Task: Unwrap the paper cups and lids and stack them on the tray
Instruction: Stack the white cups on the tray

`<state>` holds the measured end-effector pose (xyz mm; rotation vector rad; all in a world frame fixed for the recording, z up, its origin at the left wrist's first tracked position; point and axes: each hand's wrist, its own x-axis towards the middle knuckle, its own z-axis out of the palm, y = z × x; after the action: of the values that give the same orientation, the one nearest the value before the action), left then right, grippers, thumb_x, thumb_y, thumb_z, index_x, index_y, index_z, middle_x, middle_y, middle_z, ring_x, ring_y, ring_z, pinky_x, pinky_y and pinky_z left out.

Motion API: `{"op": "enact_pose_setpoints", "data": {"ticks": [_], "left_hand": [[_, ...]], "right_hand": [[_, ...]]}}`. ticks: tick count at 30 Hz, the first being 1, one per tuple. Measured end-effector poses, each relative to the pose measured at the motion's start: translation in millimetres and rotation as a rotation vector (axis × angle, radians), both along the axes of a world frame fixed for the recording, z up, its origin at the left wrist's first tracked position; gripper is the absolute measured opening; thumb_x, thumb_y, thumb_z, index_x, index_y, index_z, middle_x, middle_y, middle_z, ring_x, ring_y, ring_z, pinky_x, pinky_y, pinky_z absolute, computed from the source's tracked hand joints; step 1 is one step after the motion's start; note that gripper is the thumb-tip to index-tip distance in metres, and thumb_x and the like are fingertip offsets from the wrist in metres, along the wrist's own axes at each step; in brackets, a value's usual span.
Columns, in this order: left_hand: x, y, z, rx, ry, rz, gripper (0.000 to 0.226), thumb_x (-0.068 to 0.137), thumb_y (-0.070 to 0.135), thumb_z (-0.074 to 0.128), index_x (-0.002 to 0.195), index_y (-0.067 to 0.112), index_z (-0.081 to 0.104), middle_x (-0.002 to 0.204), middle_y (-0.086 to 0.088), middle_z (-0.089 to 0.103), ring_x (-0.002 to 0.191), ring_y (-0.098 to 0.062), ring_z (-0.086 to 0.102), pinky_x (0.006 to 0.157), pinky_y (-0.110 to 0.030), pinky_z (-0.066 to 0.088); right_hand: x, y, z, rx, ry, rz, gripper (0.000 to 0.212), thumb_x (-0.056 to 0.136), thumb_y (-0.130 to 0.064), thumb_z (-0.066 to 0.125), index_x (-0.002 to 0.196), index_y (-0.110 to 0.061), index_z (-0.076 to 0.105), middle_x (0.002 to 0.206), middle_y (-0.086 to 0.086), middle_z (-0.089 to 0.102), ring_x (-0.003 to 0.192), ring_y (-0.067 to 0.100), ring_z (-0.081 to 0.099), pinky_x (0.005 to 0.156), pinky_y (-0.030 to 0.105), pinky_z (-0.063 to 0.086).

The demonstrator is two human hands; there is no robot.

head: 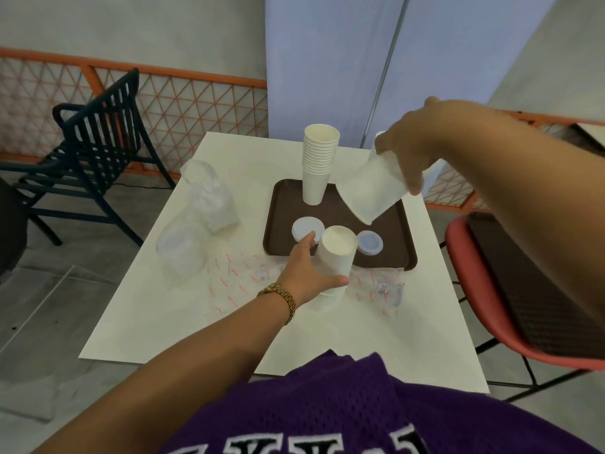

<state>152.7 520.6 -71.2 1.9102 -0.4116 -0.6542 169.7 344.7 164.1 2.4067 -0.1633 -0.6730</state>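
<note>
Your left hand (pixel 306 275) grips cup stack (pixel 334 260), tray (pixel 281 221) 6 o'clock | your right hand (pixel 412 149) grips tilted cups (pixel 373 191), 2 o'clock

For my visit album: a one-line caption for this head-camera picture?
Left hand grips a cup stack; right hand tilts more cups over the brown tray.

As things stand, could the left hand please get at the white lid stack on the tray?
Probably yes: the left hand grips a short cup stack beside the white lid stack, its fingertips nearly touching the lids. Nothing lies between, but it would have to release the cups first.
</note>
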Motion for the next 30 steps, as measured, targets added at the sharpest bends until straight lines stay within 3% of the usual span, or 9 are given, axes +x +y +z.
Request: {"op": "enact_pose_setpoints", "data": {"ticks": [2, 5, 9, 12, 20, 24, 30], "left_hand": [[-1.6, -8.6, 5.4, -0.039, -0.011, 0.008, 0.115, 0.066, 0.029, 0.089, 0.152, 0.027, 0.014, 0.151, 0.003, 0.026, 0.136, -0.018, 0.033, 0.114, -0.041, 0.031], [-3.2, -18.0, 6.5, -0.075, -0.037, 0.024, 0.11, 0.065, 0.027, 0.089, 0.15, 0.028, 0.019, 0.147, 0.002, 0.033, 0.133, -0.018, 0.036, 0.114, -0.042, 0.032], [-2.6, -20.5, -1.2, -0.034, -0.074, 0.052, 0.088, 0.069, 0.034, 0.087, 0.138, 0.027, 0.033, 0.133, 0.006, 0.046, 0.122, -0.015, 0.046, 0.102, -0.033, 0.042], [-1.2, -20.3, -8.0, -0.033, -0.093, 0.066, 0.084, 0.067, 0.037, 0.087, 0.133, 0.03, 0.036, 0.128, 0.008, 0.049, 0.117, -0.013, 0.049, 0.098, -0.029, 0.043], [1.3, -24.7, -8.3, -0.013, -0.099, 0.054, 0.078, 0.07, 0.032, 0.086, 0.125, 0.038, 0.031, 0.118, 0.015, 0.045, 0.112, -0.006, 0.047, 0.091, -0.021, 0.04], [2.0, -25.4, -6.4, 0.012, -0.115, 0.042, 0.078, 0.071, 0.032, 0.085, 0.125, 0.038, 0.03, 0.121, 0.016, 0.043, 0.113, -0.006, 0.046, 0.093, -0.016, 0.04], [6.7, -25.2, -6.8, 0.043, -0.147, 0.021, 0.076, 0.072, 0.035, 0.084, 0.124, 0.04, 0.029, 0.122, 0.018, 0.043, 0.114, -0.003, 0.045, 0.081, 0.003, 0.032]], "right_hand": [[3.3, -22.3, 2.8, 0.285, -0.043, -0.142, 0.076, 0.063, -0.039, 0.088, 0.125, -0.023, 0.048, 0.113, 0.002, 0.057, 0.1, 0.025, 0.055, 0.086, 0.038, 0.041], [7.9, -52.6, -15.7, 0.695, -0.174, -0.269, 0.086, 0.047, -0.054, 0.084, 0.12, -0.024, 0.05, 0.117, 0.001, 0.059, 0.105, 0.023, 0.057, 0.098, 0.043, 0.047], [14.8, -76.0, -69.1, 1.317, -0.404, -0.498, 0.079, 0.066, -0.03, 0.084, 0.133, -0.02, 0.044, 0.126, 0.005, 0.057, 0.116, 0.025, 0.057, 0.099, 0.044, 0.05], [29.1, -76.0, -103.9, 1.561, -0.535, -0.596, 0.083, 0.066, -0.021, 0.082, 0.137, -0.017, 0.039, 0.129, 0.006, 0.056, 0.118, 0.026, 0.055, 0.098, 0.041, 0.05], [106.4, -65.1, -131.0, 1.645, -0.968, -0.569, 0.079, 0.068, -0.012, 0.087, 0.126, -0.016, 0.033, 0.127, 0.005, 0.051, 0.115, 0.021, 0.052, 0.092, 0.037, 0.049], [149.5, -60.5, -130.4, 1.599, -0.998, -0.529, 0.09, 0.069, -0.02, 0.088, 0.136, -0.012, 0.029, 0.13, 0.004, 0.048, 0.115, 0.021, 0.047, 0.097, 0.039, 0.047], [198.0, -59.3, -139.4, 1.464, -1.016, -0.538, 0.091, 0.064, -0.038, 0.087, 0.131, -0.015, 0.03, 0.117, -0.001, 0.049, 0.116, 0.029, 0.052, 0.1, 0.052, 0.045]]}}
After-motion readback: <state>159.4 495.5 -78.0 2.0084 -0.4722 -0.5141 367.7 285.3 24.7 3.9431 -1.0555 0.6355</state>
